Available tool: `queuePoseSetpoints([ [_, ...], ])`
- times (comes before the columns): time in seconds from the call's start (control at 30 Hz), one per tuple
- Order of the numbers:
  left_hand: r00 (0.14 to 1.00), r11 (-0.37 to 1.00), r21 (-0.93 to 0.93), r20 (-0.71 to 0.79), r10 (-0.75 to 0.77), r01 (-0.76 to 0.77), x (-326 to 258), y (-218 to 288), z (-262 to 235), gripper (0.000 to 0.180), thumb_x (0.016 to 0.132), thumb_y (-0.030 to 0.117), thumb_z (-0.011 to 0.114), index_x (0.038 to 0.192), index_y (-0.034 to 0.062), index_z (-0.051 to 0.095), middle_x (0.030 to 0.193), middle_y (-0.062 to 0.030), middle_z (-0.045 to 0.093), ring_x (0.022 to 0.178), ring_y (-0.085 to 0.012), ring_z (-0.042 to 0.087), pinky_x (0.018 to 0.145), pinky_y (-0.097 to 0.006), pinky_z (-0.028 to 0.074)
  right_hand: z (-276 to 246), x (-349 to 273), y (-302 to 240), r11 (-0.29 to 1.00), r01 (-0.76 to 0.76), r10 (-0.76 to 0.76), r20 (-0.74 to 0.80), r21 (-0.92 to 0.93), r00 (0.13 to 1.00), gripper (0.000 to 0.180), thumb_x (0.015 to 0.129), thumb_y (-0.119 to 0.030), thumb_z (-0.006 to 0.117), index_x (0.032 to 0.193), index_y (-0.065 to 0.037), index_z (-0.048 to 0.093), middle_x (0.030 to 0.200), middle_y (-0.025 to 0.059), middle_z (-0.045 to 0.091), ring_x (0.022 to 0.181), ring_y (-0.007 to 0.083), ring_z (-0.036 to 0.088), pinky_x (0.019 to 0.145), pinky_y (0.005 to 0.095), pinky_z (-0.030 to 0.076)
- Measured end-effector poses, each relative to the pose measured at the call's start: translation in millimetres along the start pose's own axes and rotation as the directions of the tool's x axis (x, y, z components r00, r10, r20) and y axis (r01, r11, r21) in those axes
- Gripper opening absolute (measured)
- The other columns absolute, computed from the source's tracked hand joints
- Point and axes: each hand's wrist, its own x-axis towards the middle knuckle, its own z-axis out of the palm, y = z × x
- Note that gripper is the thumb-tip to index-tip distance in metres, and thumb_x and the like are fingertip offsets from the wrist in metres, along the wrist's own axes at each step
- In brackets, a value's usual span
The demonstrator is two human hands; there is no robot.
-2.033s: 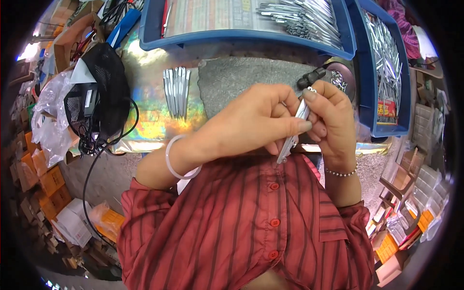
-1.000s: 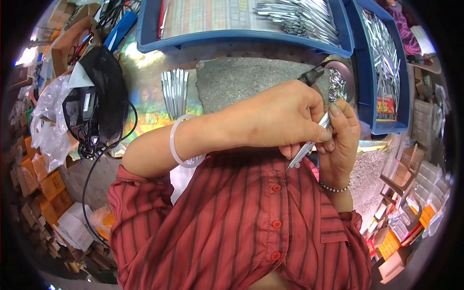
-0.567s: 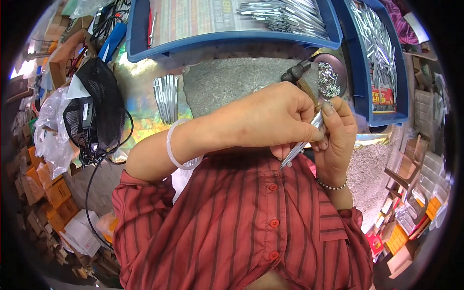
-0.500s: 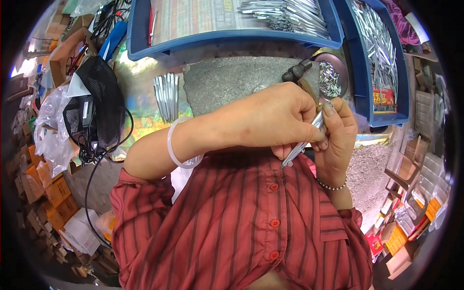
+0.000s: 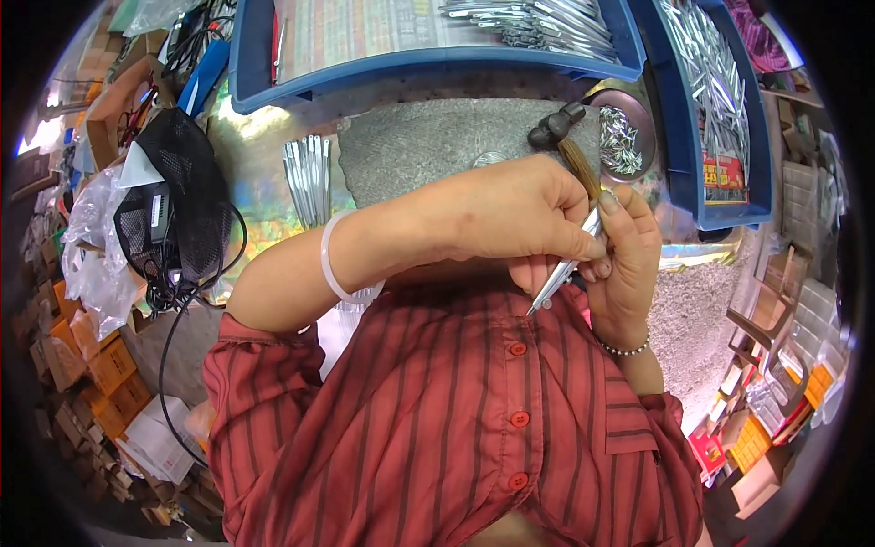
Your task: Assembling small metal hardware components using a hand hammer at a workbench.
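My left hand (image 5: 533, 214), with a white bangle on its wrist, reaches across to the right in front of my chest. Its thumb and fingers pinch a slim silver metal tool (image 5: 554, 283), which looks like a drawing compass. The tool slants, its sharp tip down and to the left near my shirt. On the other side, my right hand (image 5: 629, 242), wearing a bead bracelet, grips the upper end between thumb and fingers. That end is mostly hidden by both hands. Just beyond them a hammer (image 5: 578, 164) rests with its dark head on a grey stone slab (image 5: 410, 146).
A round dish (image 5: 645, 137) of small silver parts stands beside the slab. Blue trays (image 5: 437, 60) with long metal pieces lie behind and at right (image 5: 679, 137). Several metal strips (image 5: 308, 180) lie left of the slab, near a black mesh bag (image 5: 182, 173) with cables.
The metal tool has turned slightly in my fingers; a small round knob near its tip no longer shows. Both hands keep their grip, and the whole view has shifted a little.
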Motion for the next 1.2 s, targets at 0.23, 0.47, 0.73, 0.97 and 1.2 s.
queuePoseSetpoints([
  [0.23, 0.994, 0.993, 0.117, 0.112, 0.011, -0.024, 4, 8, -10, 0.023, 0.088, 0.021, 0.061, 0.076, 0.0021, 0.056, 0.062, -0.0021, 0.058, 0.051, -0.0079, 0.058, 0.043, -0.019, 0.045, 3, -3, 10, 0.987, 0.16, -0.162, -0.051, -0.028, 0.986, 0.013, 0.092, -0.016, 0.054, 0.082, -0.008, 0.051, 0.056, -0.0039, 0.047, 0.038, 0.0, 0.032, 0.034, 0.0157, 0.026],
  [0.47, 0.987, 0.985, 0.166, 0.158, 0.009, -0.036, 11, 11, -14, 0.023, 0.087, 0.022, 0.062, 0.076, 0.0026, 0.057, 0.064, -0.0013, 0.058, 0.052, -0.0068, 0.058, 0.044, -0.019, 0.045, 1, -2, 10, 0.982, 0.185, -0.188, -0.084, -0.04, 0.979, 0.013, 0.092, -0.016, 0.054, 0.083, -0.008, 0.051, 0.057, -0.0043, 0.046, 0.038, 0.0, 0.032, 0.034, 0.0159, 0.027],
  [0.73, 0.985, 0.982, 0.185, 0.172, 0.017, -0.049, 9, 15, -16, 0.023, 0.087, 0.022, 0.061, 0.076, 0.0021, 0.057, 0.066, -0.0019, 0.059, 0.052, -0.0069, 0.058, 0.044, -0.019, 0.044, 4, -1, 7, 0.987, 0.158, -0.157, -0.06, 0.002, 0.986, 0.011, 0.093, -0.016, 0.053, 0.085, -0.008, 0.051, 0.056, -0.0051, 0.046, 0.039, -0.0001, 0.032, 0.035, 0.0157, 0.027],
  [0.97, 0.993, 0.983, 0.176, 0.115, 0.039, -0.059, -8, 13, -19, 0.022, 0.088, 0.021, 0.06, 0.076, 0.0017, 0.056, 0.064, -0.0017, 0.058, 0.053, -0.0065, 0.058, 0.044, -0.019, 0.045, 20, 0, 6, 0.99, 0.139, -0.139, -0.037, -0.009, 0.99, 0.011, 0.092, -0.016, 0.054, 0.084, -0.009, 0.051, 0.056, -0.0053, 0.045, 0.038, 0.0001, 0.032, 0.034, 0.016, 0.026],
  [1.2, 0.995, 0.987, 0.145, 0.087, 0.053, -0.065, -19, 7, -20, 0.023, 0.088, 0.022, 0.061, 0.077, 0.0015, 0.056, 0.064, -0.002, 0.058, 0.052, -0.0072, 0.058, 0.044, -0.019, 0.045, 24, -1, 9, 0.994, 0.108, -0.108, -0.01, -0.004, 0.994, 0.011, 0.091, -0.014, 0.055, 0.082, -0.008, 0.051, 0.057, -0.0024, 0.048, 0.039, 0.0022, 0.036, 0.034, 0.0172, 0.029],
])
